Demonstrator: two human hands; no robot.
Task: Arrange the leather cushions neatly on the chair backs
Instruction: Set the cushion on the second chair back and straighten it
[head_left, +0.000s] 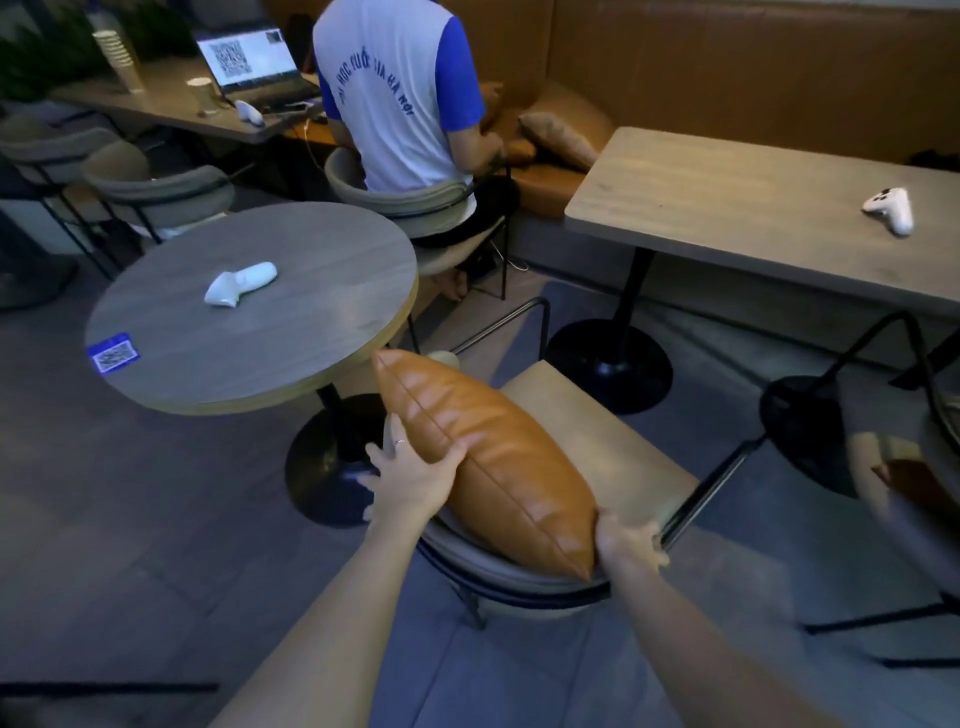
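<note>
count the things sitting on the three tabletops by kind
white controllers: 3
laptop: 1
paper cup: 1
stack of cups: 1
blue code card: 1
total: 7

One head-worn wide-angle camera looks forward and steeply down, close over the chair (597, 467), with the round bench (249, 312) beyond.

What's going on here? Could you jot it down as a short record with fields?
setting: cafe seating area
cushion: tan leather, propped against the chair back
left hand: gripping the cushion's left edge
right hand: holding its lower right corner
round table: white controller and blue QR card on it
nearby: seated person facing a laptop
</note>
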